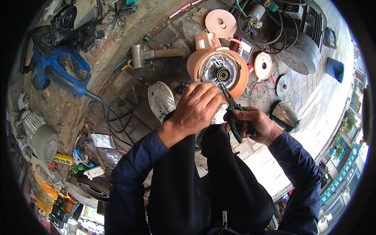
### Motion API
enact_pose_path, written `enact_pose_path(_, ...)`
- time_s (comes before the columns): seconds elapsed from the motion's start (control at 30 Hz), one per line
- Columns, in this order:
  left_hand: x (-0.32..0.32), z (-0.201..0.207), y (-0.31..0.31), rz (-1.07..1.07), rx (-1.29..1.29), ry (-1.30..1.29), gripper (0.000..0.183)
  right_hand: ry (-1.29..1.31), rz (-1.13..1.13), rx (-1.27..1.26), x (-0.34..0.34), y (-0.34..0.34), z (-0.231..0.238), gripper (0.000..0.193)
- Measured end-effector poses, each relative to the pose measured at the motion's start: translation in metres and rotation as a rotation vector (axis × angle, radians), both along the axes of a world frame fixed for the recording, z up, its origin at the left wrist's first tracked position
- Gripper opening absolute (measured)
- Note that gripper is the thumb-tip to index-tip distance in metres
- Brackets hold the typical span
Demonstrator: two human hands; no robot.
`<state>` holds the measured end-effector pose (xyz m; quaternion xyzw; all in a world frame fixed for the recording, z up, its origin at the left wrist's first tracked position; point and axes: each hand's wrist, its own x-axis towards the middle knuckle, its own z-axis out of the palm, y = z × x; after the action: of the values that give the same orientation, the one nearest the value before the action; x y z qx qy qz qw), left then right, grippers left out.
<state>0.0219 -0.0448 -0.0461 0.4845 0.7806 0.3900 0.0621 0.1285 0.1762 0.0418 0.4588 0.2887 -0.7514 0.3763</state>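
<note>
A salmon-pink electric kettle [193,62] lies with its underside up and its bottom opened. Inside show a metal plate, thin wires and a round black connector [223,74] with brass rings. My right hand [256,124] is closed around green-handled pliers [232,102], their jaws reaching the connector's near edge. At the near rim of the kettle, my left hand [196,107] has its fingers curled and pressed together by the pliers' tip. What those fingers pinch, if anything, is hidden from view.
Beyond the kettle lie a pink round cover [220,24] and a hammer [137,56]. To its right are a pink ring [263,65], a grey disc [282,85], a red-and-white meter [245,49] and a steel pot [286,116]. A blue power tool [58,70] rests at left.
</note>
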Motion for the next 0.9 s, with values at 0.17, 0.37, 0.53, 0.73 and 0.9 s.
enact_pose_path(0.17,0.0,-0.001,0.0,-0.003,0.002,0.002,0.025,0.007,0.002,0.005,0.0,0.002,-0.001,0.034)
enact_pose_path(0.37,0.001,-0.001,-0.001,-0.001,0.0,-0.005,0.027,-0.022,0.594,0.306,-0.043,0.021,0.019,0.028)
enact_pose_path(0.53,0.002,-0.002,-0.001,0.007,0.001,0.011,0.029,0.593,1.753,0.866,-0.095,0.026,0.038,0.018)
enact_pose_path(0.73,0.003,-0.003,-0.001,-0.011,-0.012,0.017,0.03,0.882,1.921,0.951,-0.121,0.015,0.072,0.012)
enact_pose_path(0.9,0.003,-0.004,0.0,0.019,0.015,0.03,0.024,0.342,1.57,0.643,-0.101,0.02,0.044,0.022)
